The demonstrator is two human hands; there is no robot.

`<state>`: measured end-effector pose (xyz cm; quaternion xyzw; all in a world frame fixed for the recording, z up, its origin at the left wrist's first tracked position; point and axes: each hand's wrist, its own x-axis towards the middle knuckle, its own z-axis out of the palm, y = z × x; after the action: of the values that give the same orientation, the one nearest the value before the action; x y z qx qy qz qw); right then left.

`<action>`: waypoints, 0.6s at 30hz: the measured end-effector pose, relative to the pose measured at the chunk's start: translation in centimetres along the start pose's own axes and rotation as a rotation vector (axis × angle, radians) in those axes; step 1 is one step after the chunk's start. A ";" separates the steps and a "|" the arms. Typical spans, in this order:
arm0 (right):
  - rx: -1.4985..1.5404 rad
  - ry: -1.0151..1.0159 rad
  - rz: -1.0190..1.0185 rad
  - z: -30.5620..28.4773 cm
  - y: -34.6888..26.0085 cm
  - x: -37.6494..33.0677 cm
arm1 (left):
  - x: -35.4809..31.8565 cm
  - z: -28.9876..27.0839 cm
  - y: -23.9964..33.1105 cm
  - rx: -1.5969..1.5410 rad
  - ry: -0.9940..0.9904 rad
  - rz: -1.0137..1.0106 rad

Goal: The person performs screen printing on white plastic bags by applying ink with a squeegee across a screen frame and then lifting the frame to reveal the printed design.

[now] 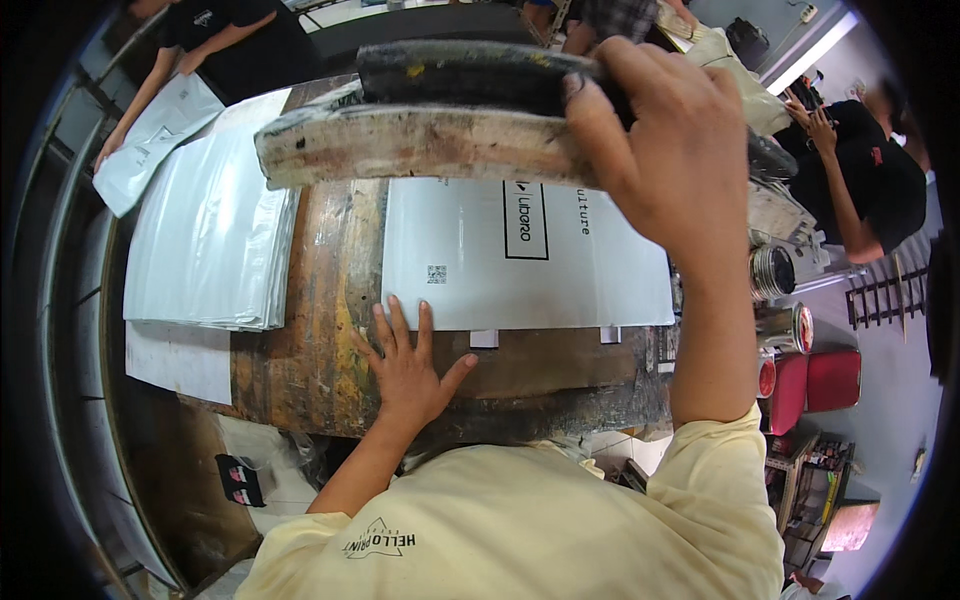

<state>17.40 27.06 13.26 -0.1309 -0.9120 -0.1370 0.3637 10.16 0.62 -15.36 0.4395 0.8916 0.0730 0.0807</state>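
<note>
My right hand [672,145] is closed around the near edge of a worn, ink-stained wooden screen-printing frame [430,145], raised and tilted above the table. Its thumb presses by a dark, paint-marked bar [460,75] that lies along the frame; I cannot make out whether this is a squeegee. Below the frame, a white plastic mailing bag [450,235] with black print lies flat on the stained wooden table [335,240]. My left hand [408,368] rests with fingers spread, its fingertips on the bag's near left edge. The bag's far part is hidden by the frame.
A thick stack of white plastic bags [205,240] stands on the table's left. Beyond it, a person in black [225,40] handles another bag [165,130]. To the right are open ink cans [772,272], a red chair [832,380] and another person in black [860,180].
</note>
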 end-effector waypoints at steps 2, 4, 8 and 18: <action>-0.053 0.040 -0.060 -0.1 0.5 1.0 | -0.2 1.2 0.0 0.003 0.069 0.030; -0.017 0.035 -0.033 -0.1 0.7 1.6 | 0.1 1.0 0.2 -0.029 0.052 0.027; 0.017 -0.045 0.024 -0.6 1.0 2.6 | 1.7 -1.9 1.4 -0.142 0.124 0.040; 0.151 -0.028 0.060 -0.6 1.8 4.2 | 7.3 -9.2 3.5 -0.649 0.707 0.140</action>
<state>15.42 29.07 16.95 -0.1324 -0.9205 -0.0547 0.3635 6.64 7.99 -6.28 0.3990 0.7639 0.4974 -0.0995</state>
